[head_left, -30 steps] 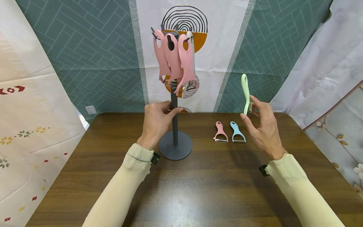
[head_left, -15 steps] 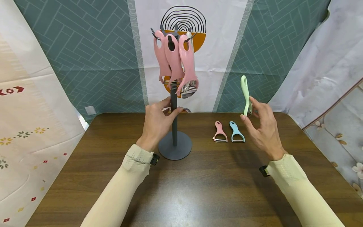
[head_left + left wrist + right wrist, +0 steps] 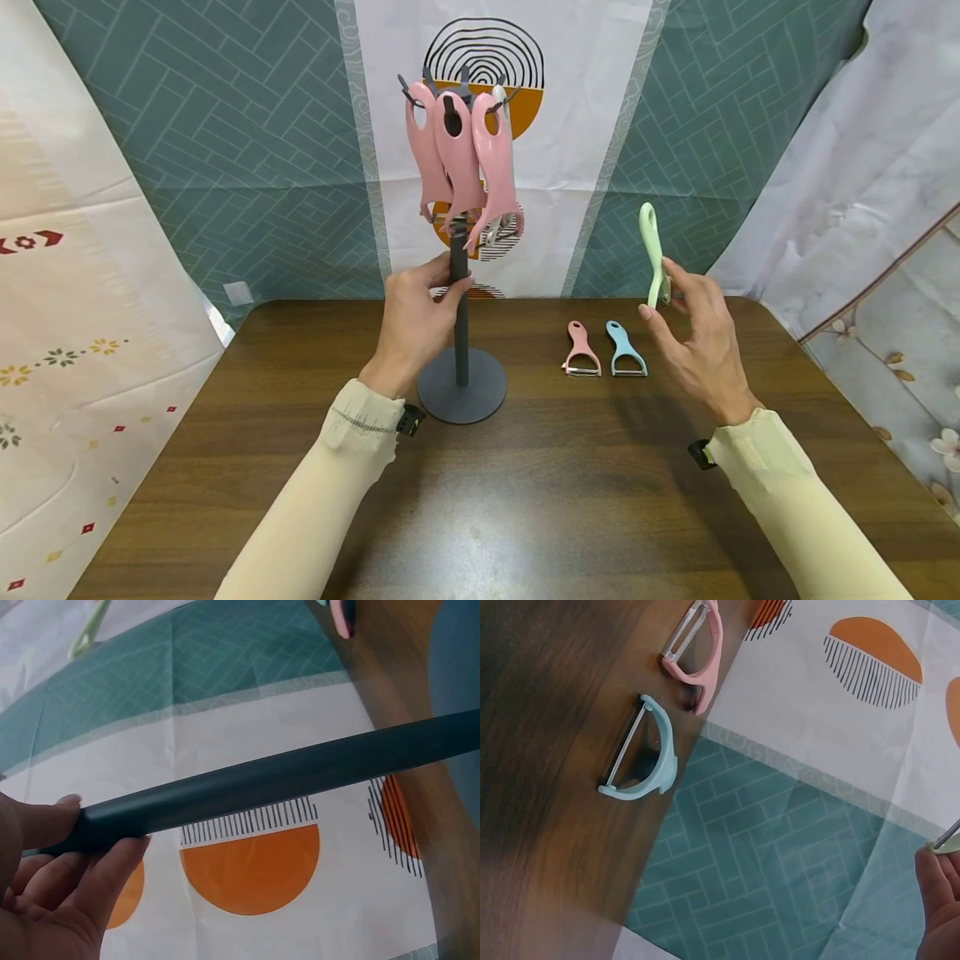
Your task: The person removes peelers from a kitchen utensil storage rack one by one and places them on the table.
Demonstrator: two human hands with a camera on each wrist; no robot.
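My left hand (image 3: 416, 321) grips the dark grey post (image 3: 461, 333) of a hook stand, thumb in front and fingers behind, as the left wrist view also shows. Several pink peelers (image 3: 457, 158) hang by their handle holes from the stand's top hooks, with a white one (image 3: 501, 100) partly hidden behind them. Off to the right, my right hand (image 3: 693, 333) pinches a light green peeler (image 3: 652, 242) by its head end, handle pointing up, raised above the table. A pink peeler (image 3: 581, 350) and a light blue peeler (image 3: 625, 350) lie side by side between the stand and my right hand.
The stand's round base (image 3: 461, 404) sits on the brown wooden table (image 3: 480, 500). Behind the table's back edge hangs a green and white patterned cloth (image 3: 300, 208). Pale floral cloths hang at the left (image 3: 97, 333) and the right (image 3: 900, 333).
My left thumb has drawn in slightly against the post. The green peeler in my right hand has sunk a little. The stand and the lying peelers stay where they were.
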